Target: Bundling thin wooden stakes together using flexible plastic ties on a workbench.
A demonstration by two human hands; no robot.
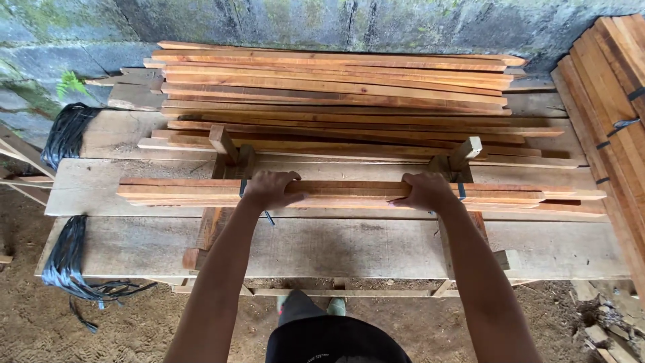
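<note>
**Two hands on one bundle of slats**

Two hands, both mine, are clamped on the bundle of wooden slats [349, 191] that lies crosswise in front of me. My left hand [270, 189] is curled over the top of the bundle, fingers wrapped toward the far edge, thumb on the near side. My right hand [424, 191] grips the same bundle in the same way, further along. Both are closed around the wood; neither is flat or spread.

Position of the bundle: it lies lengthwise from left to right, resting in a wooden jig [225, 158] made of short uprights and cross-pieces. One upright post stands just behind my left hand, another [465, 153] just behind my right. The slats are reddish-orange, stacked a few deep, ends roughly flush on the left and ragged on the right.

A dark strap [461, 191] shows on the bundle just beside my right hand; another short dark piece [268, 217] hangs below my left hand. I cannot tell whether either is fastened.

Surroundings: the jig sits on a workbench of wide grey planks [349, 249]. Behind it, a loose pile of slats [336, 87] lies against a block wall [269, 23]. Tied bundles [615, 101] lean at the right. Coils of black strapping [64, 131] hang off the bench's left end, more below [64, 259]. Dirt floor [40, 316] beneath.
</note>
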